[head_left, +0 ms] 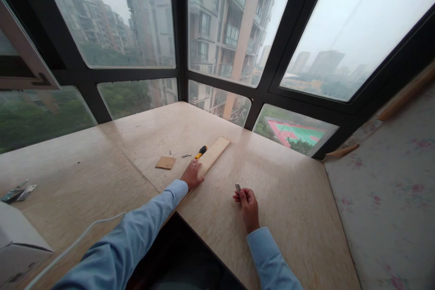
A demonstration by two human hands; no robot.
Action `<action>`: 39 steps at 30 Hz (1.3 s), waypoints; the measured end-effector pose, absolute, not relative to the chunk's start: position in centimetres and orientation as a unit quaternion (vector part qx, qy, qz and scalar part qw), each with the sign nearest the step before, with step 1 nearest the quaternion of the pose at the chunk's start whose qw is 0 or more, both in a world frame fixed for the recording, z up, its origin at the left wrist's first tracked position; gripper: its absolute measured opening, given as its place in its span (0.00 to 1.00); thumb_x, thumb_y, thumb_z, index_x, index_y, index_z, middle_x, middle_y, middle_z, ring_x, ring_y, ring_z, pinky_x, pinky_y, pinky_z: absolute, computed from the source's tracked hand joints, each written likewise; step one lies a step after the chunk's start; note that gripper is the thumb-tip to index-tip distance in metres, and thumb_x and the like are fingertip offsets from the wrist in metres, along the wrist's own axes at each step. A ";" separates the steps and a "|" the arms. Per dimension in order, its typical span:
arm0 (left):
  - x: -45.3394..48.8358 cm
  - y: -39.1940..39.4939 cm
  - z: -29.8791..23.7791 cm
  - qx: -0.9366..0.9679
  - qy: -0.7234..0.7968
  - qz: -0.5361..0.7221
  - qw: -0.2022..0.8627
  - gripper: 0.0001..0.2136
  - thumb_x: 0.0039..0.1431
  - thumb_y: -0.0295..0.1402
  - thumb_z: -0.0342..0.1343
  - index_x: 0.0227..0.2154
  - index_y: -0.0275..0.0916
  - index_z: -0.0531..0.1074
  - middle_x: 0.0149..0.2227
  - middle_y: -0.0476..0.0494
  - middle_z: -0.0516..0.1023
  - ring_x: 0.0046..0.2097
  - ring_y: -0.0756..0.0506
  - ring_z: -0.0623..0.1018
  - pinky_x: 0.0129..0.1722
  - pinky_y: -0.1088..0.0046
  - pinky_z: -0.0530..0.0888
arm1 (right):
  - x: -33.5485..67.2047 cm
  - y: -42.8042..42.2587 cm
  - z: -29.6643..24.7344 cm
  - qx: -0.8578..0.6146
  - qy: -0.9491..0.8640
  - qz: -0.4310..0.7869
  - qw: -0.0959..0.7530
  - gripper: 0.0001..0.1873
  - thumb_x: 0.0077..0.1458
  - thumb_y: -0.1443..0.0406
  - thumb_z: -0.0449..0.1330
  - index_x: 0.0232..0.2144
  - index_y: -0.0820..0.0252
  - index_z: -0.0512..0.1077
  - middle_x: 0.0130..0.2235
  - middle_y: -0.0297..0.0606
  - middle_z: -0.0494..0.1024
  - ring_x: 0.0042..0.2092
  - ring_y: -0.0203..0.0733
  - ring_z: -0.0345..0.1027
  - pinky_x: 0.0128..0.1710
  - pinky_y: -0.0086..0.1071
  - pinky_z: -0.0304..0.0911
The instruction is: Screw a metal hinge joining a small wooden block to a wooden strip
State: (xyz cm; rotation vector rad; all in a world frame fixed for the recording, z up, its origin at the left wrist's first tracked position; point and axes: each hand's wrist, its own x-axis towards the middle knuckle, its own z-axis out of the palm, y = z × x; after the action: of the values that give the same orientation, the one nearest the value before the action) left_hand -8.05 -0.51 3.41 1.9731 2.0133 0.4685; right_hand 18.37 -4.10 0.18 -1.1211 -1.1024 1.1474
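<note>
My left hand (192,174) lies on the near end of a long pale wooden strip (215,153) on the stone counter (285,190), fingers bent over the strip. A yellow-and-black handled tool (201,151) rests just beyond its fingertips. My right hand (247,201) is closed in a pinch on a small metal piece (237,187), held just above the counter to the right of the strip. Both arms wear light blue sleeves.
A small square of brown board (166,162) and small metal bits (186,156) lie left of the strip. Metal pieces (20,191) and a white box (16,240) with a white cable (78,240) sit at far left. Windows ring the counter; a flowered cushion (390,199) lies right.
</note>
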 end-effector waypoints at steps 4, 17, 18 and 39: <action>-8.7 -0.6 3.4 0.668 0.714 0.152 0.144 0.28 0.49 0.31 0.58 0.56 0.33 0.66 0.66 0.29 0.57 0.69 0.34 0.50 0.66 0.56 0.53 | 18.4 -4.1 0.1 -0.478 -0.468 0.487 0.561 0.28 0.45 0.41 0.64 0.30 0.59 0.69 0.29 0.39 0.79 0.30 0.43 0.75 0.30 0.36 0.71; -11.8 0.4 3.1 0.655 0.729 0.151 0.126 0.29 0.52 0.34 0.56 0.58 0.31 0.64 0.66 0.29 0.57 0.68 0.35 0.55 0.66 0.60 0.54 | 18.4 -4.5 0.1 -0.499 -0.505 0.465 0.529 0.27 0.47 0.41 0.63 0.31 0.60 0.71 0.30 0.40 0.79 0.29 0.42 0.73 0.29 0.34 0.69; -12.2 0.5 3.1 0.657 0.728 0.152 0.127 0.29 0.51 0.34 0.57 0.58 0.32 0.64 0.66 0.29 0.57 0.68 0.35 0.55 0.66 0.61 0.54 | 18.4 -4.5 0.1 -0.502 -0.506 0.464 0.525 0.27 0.46 0.41 0.63 0.31 0.59 0.71 0.30 0.40 0.80 0.29 0.42 0.73 0.28 0.34 0.69; -4.9 -4.4 2.6 0.673 0.678 0.247 0.164 0.33 0.50 0.24 0.51 0.63 0.33 0.57 0.67 0.30 0.55 0.70 0.33 0.44 0.67 0.47 0.47 | -3.7 6.9 7.1 -0.443 -0.707 0.433 0.341 0.06 0.53 0.64 0.61 0.27 0.61 0.74 0.24 0.34 0.79 0.24 0.36 0.73 0.25 0.27 0.65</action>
State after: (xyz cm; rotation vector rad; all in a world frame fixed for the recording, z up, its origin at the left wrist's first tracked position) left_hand -4.86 -4.43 2.55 1.9177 1.9315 0.7049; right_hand -3.70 6.89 7.14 -1.1524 -1.8385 1.1263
